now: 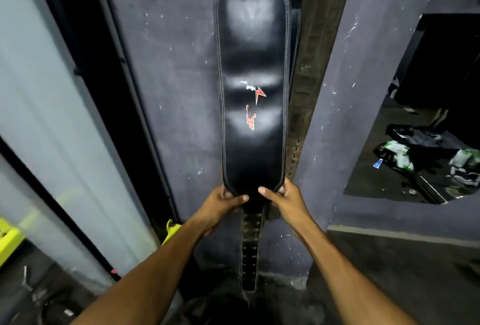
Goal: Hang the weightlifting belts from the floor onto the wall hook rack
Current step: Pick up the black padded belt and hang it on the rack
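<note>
A wide black leather weightlifting belt [253, 70] with white stitching and a red and white logo hangs straight down against the dark grey wall. Its top runs out of the frame, so the hook rack is hidden. My left hand [220, 203] grips the lower left edge of the wide padded part. My right hand [284, 201] grips the lower right edge. The belt's narrow strap with punched holes [250, 246] dangles below my hands. A brown belt [309, 64] hangs just behind it on the right.
A grey wall column [363, 90] juts out on the right, with a dark opening [428, 142] holding bags and clutter. A pale panel with black framing [65, 116] stands at the left. Yellow equipment [10, 239] sits low left. The floor is dark below.
</note>
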The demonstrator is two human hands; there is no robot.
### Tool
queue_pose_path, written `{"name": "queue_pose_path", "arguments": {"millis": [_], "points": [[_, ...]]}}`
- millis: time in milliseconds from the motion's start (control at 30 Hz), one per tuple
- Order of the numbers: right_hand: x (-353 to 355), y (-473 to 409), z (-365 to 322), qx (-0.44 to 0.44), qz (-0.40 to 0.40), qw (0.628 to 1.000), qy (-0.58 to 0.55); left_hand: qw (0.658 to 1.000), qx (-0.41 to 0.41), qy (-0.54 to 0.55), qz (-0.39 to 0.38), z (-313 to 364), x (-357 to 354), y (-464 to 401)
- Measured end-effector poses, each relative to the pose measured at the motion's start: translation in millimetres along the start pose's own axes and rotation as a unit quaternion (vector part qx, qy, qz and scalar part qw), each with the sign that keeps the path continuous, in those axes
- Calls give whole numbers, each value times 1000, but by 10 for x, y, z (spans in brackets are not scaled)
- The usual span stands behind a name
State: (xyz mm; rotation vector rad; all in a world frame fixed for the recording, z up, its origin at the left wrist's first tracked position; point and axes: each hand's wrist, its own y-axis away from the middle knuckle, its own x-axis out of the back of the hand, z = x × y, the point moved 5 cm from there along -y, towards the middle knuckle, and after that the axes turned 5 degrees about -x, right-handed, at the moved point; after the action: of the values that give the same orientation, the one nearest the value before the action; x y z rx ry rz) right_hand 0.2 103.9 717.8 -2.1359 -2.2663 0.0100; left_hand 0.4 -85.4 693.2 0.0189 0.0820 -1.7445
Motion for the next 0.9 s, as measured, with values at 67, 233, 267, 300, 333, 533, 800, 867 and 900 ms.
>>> {"name": "queue_pose_path", "arguments": {"millis": [67,233,267,300,333,533,800,867,900], "points": [[-3,101,114,-16,15,1000,13,1000,9,-11,5,-220,-25,147],[-24,206,243,-12,30,999,-6,999,7,-29,33,-342,-47,245],[-37,220,312,-11,27,1000,10,999,11,-34,40,-367,-52,257],[-68,242,390,-18,21,999,24,998,14,-42,44,-396,-58,277],[-94,253,562,-39,14,998,38,997,18,-53,52,-452,-66,310],[-166,421,1703,-154,14,984,92,991,97,-44,86,-1422,85,610],[-409,644,3947,-333,-7,927,172,946,283,-107,119,-3523,767,998],[-503,630,4638,-358,-14,916,181,928,334,-114,119,-4225,976,1076],[-531,612,4922,-368,-15,911,185,918,360,-113,124,-4528,1059,1117]]}}
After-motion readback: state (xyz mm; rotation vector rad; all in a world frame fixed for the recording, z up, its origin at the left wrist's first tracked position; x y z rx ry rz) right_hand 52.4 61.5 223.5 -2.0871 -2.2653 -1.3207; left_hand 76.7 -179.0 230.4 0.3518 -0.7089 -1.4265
